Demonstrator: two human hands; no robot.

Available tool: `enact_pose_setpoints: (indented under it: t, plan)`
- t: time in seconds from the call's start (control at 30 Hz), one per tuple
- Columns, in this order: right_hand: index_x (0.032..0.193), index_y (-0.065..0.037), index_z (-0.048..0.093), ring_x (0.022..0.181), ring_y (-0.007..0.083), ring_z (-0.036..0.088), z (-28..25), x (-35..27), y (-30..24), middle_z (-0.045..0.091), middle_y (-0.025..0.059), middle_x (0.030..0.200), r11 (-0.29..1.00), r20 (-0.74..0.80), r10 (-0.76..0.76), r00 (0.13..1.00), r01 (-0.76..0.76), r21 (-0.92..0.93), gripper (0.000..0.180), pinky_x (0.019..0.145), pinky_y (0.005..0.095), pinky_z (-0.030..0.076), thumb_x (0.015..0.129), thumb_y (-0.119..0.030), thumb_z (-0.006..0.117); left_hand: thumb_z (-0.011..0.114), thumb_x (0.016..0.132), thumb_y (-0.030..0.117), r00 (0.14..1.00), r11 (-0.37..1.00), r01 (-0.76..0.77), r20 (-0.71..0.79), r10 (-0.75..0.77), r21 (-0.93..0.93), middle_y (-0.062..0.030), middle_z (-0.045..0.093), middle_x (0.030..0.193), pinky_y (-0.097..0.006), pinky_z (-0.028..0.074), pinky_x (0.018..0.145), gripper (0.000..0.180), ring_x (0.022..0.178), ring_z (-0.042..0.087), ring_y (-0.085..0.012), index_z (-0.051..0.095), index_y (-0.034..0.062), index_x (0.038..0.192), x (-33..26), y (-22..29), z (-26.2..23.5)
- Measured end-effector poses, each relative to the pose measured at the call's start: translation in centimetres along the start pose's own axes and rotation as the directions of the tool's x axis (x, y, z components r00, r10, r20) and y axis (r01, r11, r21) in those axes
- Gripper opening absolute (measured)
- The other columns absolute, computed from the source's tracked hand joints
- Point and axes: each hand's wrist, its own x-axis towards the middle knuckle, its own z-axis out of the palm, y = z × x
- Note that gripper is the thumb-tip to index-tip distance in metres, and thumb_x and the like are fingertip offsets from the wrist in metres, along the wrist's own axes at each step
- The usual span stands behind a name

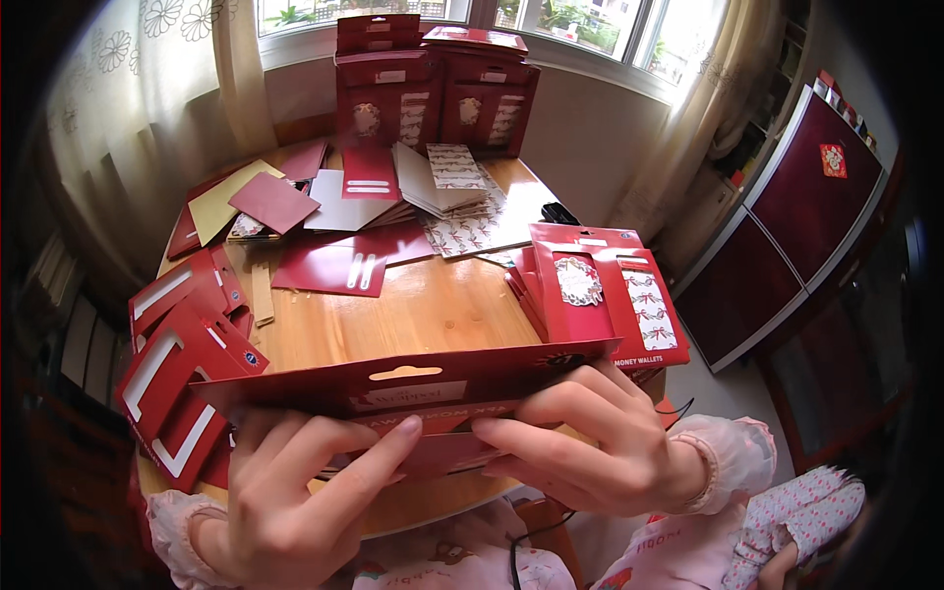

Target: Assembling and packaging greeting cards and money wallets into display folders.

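Observation:
Both hands hold a red cardboard package (492,369) with a hang hole close in front of me, above the table's near edge. My left hand (290,482) grips its left part, thumb along the lower front. On the right part, my right hand (590,442) has its fingers curled over the card and its thumb pointing inward. The two thumbs nearly meet at the middle. What lies inside or behind the package is mostly hidden. Just beyond my right hand lies a stack of red window packs (623,334) showing a wreath card and a bow-patterned one.
Flat red window sleeves (187,393) overlap at the table's left. Farther back lie a yellow card (228,202), a pink card (273,202) and patterned wallets (457,234). Filled red packs (393,84) stand by the window. Patterned cloth (796,521) and another hand (777,567) show at lower right.

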Motion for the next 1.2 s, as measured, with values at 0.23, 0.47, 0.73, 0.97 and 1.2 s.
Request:
enact_pose_setpoints:
  t: [0.23,0.47,0.73,0.97,1.2]
  plan:
    - [0.095,0.004,0.06,0.061,0.0167,0.05,2.4,0.6,-0.4,0.054,0.0061,0.079,0.993,-0.227,-0.099,0.969,0.112,0.043,0.041,0.054,0.0266,0.042,0.056,-0.008,0.06,0.068,0.059,-0.006,0.996,0.992,0.031,-0.076,-0.041,-0.124,-0.0092,0.057,0.074,-0.028,0.041,0.055,0.037,0.062,0.052,-0.0214,0.063,0.0019,0.095,-0.2,0.5,0.0]
    - [0.095,0.004,0.061,0.061,0.0171,0.049,2.6,0.7,-0.9,0.054,0.0053,0.076,0.993,-0.223,-0.058,0.973,0.079,0.086,0.037,0.053,0.0268,0.04,0.059,-0.006,0.061,0.066,0.058,-0.008,0.994,0.992,0.065,-0.08,-0.074,-0.107,-0.0088,0.057,0.075,-0.028,0.04,0.056,0.038,0.064,0.052,-0.0211,0.063,0.0016,0.095,-0.5,1.0,0.3]
    - [0.092,0.005,0.061,0.064,0.0173,0.049,3.2,0.8,-1.4,0.053,0.0054,0.075,0.996,-0.247,-0.083,0.966,0.073,-0.049,0.033,0.055,0.0273,0.039,0.062,-0.011,0.061,0.063,0.059,-0.006,0.99,0.996,0.082,-0.111,-0.084,-0.021,-0.0084,0.056,0.075,-0.03,0.037,0.061,0.033,0.066,0.051,-0.0228,0.062,-0.0016,0.092,-0.9,1.5,0.7]
    - [0.094,0.005,0.06,0.066,0.0175,0.047,3.4,0.6,-2.0,0.052,0.0052,0.077,0.977,-0.188,-0.089,0.978,0.049,-0.205,0.036,0.06,0.0286,0.036,0.064,-0.014,0.06,0.064,0.057,-0.001,0.997,0.988,0.045,-0.068,-0.036,0.145,-0.0082,0.056,0.074,-0.035,0.035,0.064,0.035,0.066,0.05,-0.0237,0.061,-0.0021,0.092,-1.0,1.7,0.5]
    - [0.093,0.003,0.059,0.065,0.0155,0.046,3.6,0.3,-2.2,0.05,0.0029,0.076,0.981,-0.191,-0.074,0.979,0.037,-0.191,0.035,0.065,0.0305,0.031,0.064,-0.017,0.059,0.063,0.055,-0.001,0.991,0.989,0.033,-0.133,-0.013,0.147,-0.0078,0.055,0.073,-0.034,0.034,0.064,0.036,0.064,0.05,-0.0236,0.06,-0.0014,0.09,-1.1,1.9,1.0]
